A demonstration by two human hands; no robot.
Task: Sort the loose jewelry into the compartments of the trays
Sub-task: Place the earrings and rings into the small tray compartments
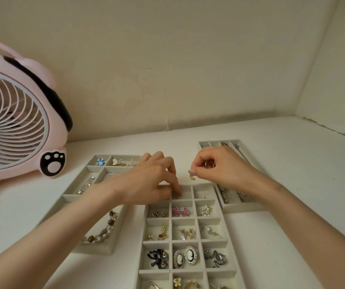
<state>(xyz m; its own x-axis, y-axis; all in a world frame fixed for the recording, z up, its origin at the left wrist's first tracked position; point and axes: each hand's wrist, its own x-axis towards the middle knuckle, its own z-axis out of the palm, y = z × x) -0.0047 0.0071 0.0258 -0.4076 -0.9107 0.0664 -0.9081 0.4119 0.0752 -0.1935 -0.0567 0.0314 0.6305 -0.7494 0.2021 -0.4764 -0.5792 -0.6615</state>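
Two hands work above a grid tray point(184, 221) of small square compartments lying on the white desk point(292, 184). The right hand point(223, 167) pinches a small gold earring point(192, 177) between thumb and forefinger and holds it in the air just beyond the tray's far edge, the other fingers curled in. The left hand point(146, 180) reaches down into the far middle compartment with bent fingers, their tips at the floor of it; whether they grip anything I cannot tell. Nearer compartments hold pink star earrings point(180, 211) and two oval cameo pieces point(185, 256). A beaded bracelet point(102, 230) lies in a long tray to the left, under the left forearm. A tray of narrow slots point(244, 207) sits behind the right wrist. A pink fan point(15, 122) stands at far left.
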